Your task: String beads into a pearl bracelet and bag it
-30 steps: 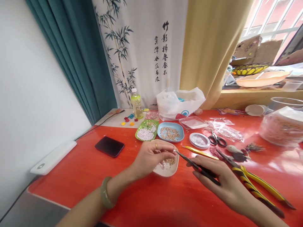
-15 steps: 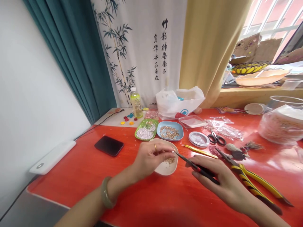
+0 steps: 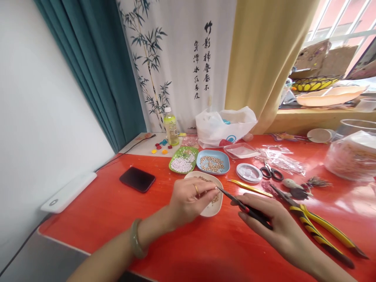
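Left hand (image 3: 188, 197) hovers over my white dish (image 3: 214, 211) of gold beads on the red bench (image 3: 102, 211), thumb and forefinger pinched together; what they pinch is too small to tell. My right hand (image 3: 273, 225) grasps the needle-nose pliers (image 3: 243, 205), tip at those fingertips. Black Chinese calligraphy runs down the bamboo hanging (image 3: 202, 58). The bottle (image 3: 170, 127) label is unreadable. The plastic bag (image 3: 223, 125) carries a blue round logo.

Calligraphy on the white curtain (image 3: 179, 66) begins 竹影.
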The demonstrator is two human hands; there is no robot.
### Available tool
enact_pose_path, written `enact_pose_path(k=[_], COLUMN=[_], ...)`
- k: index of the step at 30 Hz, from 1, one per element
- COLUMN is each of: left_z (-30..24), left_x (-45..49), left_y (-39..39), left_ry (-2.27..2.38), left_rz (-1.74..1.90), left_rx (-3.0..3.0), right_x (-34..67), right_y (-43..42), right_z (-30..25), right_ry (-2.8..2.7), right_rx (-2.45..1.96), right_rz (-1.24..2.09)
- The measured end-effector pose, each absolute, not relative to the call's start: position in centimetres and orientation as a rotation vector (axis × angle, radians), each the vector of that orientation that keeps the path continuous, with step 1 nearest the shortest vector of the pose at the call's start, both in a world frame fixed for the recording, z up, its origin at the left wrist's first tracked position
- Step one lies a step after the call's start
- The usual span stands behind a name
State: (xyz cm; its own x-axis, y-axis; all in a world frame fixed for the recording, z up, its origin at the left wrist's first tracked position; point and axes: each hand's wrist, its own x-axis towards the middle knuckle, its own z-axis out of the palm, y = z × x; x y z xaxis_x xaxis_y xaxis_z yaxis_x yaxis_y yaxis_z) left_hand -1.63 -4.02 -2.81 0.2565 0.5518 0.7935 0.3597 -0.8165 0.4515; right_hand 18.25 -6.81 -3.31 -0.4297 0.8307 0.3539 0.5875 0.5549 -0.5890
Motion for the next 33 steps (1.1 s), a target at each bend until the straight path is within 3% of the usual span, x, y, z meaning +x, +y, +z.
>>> enact_pose_path(k=[9,17,33], left_z=[-3.7,-3.5,-2.6], left_x=[-1.6,-1.1,-1.0], left_y=[-4.2,-4.1,-3.7], left_ry=[1.017,1.041,0.897], left_rz=[1.44,1.199,1.245], left_rx=[2.207,1.547,1.197], right_x=[17.7,18.2,17.7], right_y=[-6.7,-6.5,-6.4], right_z=[-4.0,-4.0,-4.1], right_ry=[-2.197,-2.173,-2.144], right_rx=[-1.08,-1.083,-1.056], right_rz=[0.278,0.132,0.295])
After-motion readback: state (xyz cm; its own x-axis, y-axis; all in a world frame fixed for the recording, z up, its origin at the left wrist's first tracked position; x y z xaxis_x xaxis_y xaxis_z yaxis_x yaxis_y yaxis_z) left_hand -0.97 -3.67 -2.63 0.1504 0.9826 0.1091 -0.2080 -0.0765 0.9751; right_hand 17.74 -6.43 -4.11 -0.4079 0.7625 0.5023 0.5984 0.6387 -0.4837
